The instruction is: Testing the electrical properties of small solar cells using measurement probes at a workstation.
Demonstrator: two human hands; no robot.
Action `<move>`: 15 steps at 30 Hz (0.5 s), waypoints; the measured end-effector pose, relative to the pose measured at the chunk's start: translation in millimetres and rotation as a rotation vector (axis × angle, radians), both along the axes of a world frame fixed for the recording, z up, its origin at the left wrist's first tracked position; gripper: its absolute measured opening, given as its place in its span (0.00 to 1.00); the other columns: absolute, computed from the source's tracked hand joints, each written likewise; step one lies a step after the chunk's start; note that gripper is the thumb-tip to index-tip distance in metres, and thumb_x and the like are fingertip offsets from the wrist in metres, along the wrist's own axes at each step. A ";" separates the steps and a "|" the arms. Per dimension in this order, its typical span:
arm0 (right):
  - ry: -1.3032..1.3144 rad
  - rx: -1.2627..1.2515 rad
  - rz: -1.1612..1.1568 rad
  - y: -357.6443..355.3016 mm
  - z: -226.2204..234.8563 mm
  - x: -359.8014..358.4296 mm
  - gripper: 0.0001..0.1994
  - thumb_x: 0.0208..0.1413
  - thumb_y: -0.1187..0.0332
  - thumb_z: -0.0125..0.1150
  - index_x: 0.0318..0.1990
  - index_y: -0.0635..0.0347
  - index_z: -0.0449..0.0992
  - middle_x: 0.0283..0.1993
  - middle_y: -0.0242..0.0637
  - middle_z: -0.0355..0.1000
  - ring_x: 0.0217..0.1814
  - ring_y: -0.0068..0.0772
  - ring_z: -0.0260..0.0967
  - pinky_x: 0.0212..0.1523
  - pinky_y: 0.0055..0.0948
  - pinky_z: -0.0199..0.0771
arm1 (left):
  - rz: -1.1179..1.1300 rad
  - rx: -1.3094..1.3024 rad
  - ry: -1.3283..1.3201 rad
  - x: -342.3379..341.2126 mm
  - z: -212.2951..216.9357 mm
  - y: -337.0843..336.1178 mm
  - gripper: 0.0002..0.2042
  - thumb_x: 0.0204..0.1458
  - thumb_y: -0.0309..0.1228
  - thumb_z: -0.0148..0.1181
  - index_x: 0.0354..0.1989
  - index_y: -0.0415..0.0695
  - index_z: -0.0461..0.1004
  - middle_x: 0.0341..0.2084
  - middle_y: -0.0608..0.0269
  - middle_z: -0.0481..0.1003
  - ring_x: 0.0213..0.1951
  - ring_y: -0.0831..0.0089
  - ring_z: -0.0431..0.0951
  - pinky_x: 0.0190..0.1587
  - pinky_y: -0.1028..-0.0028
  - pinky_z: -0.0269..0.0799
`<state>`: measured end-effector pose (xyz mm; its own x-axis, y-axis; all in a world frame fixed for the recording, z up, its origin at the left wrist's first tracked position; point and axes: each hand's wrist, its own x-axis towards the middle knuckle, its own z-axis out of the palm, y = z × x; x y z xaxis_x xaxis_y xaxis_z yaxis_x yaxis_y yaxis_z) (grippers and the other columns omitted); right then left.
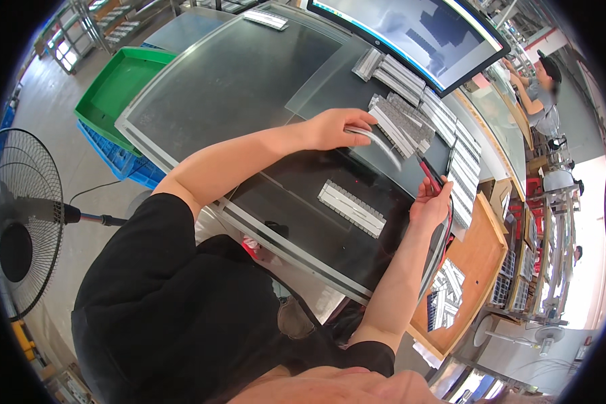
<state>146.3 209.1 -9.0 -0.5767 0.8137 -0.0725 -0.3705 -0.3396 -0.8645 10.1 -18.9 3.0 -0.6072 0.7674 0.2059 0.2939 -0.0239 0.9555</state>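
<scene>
My left hand (338,129) is closed on one end of a curved silvery strip (382,145), whose free end hangs over the table toward the right. Between the fingers of my right hand (431,200) is a red-and-black pen-like tool (429,171), its tip pointing up toward a pile of grey toothed strips (400,124). That pile lies just beyond both hands. Nearer to me, a flat block of pale toothed strips (351,208) rests alone on the dark glass tabletop (283,209).
A monitor (411,34) stands at the table's far edge, beside rows of pale strips (464,168). At right, a wooden tray (475,269) holds loose strips. A green crate (121,97) and a fan (27,222) are at left. Another person (542,94) sits far right.
</scene>
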 end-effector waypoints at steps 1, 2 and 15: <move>0.012 -0.011 -0.001 0.4 -0.4 0.9 0.13 0.56 0.59 0.45 0.37 0.60 0.68 0.25 0.37 0.70 0.26 0.28 0.69 0.25 0.21 0.71 | -0.015 0.051 -0.146 -1.9 1.4 -0.7 0.22 0.47 0.33 0.58 0.51 0.42 0.62 0.41 0.59 0.70 0.44 0.72 0.70 0.49 0.75 0.62; 0.025 -0.021 -0.001 0.4 -0.5 1.0 0.13 0.56 0.59 0.45 0.37 0.60 0.68 0.25 0.37 0.70 0.26 0.28 0.69 0.25 0.21 0.71 | -0.038 0.021 -0.203 -1.7 8.7 -3.7 0.21 0.51 0.32 0.52 0.53 0.43 0.59 0.43 0.62 0.69 0.44 0.76 0.68 0.46 0.78 0.63; -0.052 0.025 0.084 -9.8 1.7 -5.7 0.14 0.56 0.59 0.46 0.35 0.63 0.67 0.24 0.38 0.68 0.21 0.28 0.68 0.18 0.20 0.71 | -0.394 0.243 -0.826 -10.5 11.0 -14.9 0.19 0.54 0.41 0.45 0.51 0.46 0.60 0.42 0.62 0.69 0.38 0.77 0.71 0.37 0.76 0.67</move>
